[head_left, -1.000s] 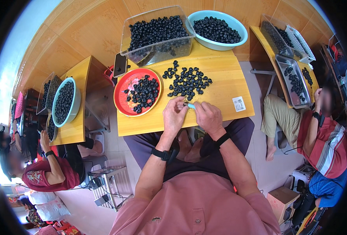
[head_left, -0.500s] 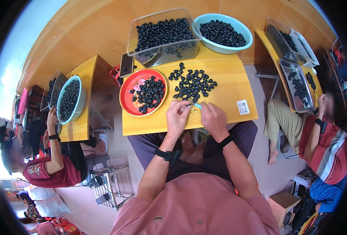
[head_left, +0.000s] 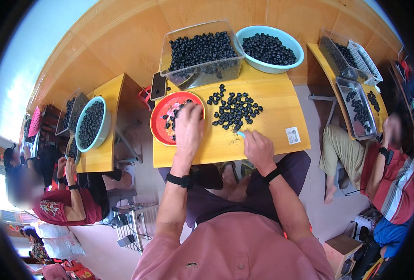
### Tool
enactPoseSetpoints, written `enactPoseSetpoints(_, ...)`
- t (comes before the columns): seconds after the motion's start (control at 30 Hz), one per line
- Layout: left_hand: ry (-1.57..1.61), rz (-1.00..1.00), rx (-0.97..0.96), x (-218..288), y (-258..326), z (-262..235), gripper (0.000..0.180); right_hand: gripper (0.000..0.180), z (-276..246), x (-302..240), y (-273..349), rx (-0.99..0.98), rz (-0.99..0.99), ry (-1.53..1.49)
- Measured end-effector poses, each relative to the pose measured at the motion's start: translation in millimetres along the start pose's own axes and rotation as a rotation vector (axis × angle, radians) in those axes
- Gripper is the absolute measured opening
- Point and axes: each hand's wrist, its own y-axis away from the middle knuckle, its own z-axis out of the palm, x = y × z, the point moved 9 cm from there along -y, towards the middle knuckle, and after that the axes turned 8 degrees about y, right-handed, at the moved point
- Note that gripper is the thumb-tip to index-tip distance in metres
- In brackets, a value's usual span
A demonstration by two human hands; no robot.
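Observation:
My left hand [head_left: 189, 128] is over the red round plate [head_left: 159, 132], its fingers loosely bent and apart, somewhat blurred. No part shows in it, though its fingertips hide some of the plate. Small black ring-like parts [head_left: 170, 122] lie on the plate. My right hand [head_left: 259, 150] is closed on a small tool with a light blue handle [head_left: 241, 134], held low near the table's front edge. Its working tip is too small to make out. Just beyond that hand, a loose spread of the same black parts [head_left: 237, 109] lies on the yellow table [head_left: 207, 151].
Behind the spread stand a clear plastic bin [head_left: 202, 80] and a light blue basin [head_left: 277, 69], both full of black parts. A phone [head_left: 158, 86] lies beside the plate. Co-workers sit at tables left [head_left: 60, 205] and right [head_left: 398, 186].
My left hand has left my right hand and moved left to the plate. The right hand keeps the tool at nearly the same place. The whole view has shifted slightly.

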Motion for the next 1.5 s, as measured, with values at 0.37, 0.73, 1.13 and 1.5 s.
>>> enactPoseSetpoints(0.37,-0.052,-0.018,-0.386,10.7,19.9,73.6,0.032,0.009,2.2,-1.5,1.4,-0.008,-0.002,-0.025)
enactPoseSetpoints(0.73,0.819,-0.705,-0.077,9.2,68.2,88.8,0.025,0.011,4.0,1.9,0.6,-0.027,0.019,-0.029)
enactPoseSetpoints(1.13,0.781,-0.577,0.024,6.9,83.0,93.1,0.029,0.011,0.1,-3.8,0.8,-0.003,-0.027,-0.014)
enactPoseSetpoints(1.5,0.753,-0.552,-0.036,13.2,79.5,92.3,0.032,0.010,3.7,-8.6,1.4,-0.024,-0.089,-0.015)
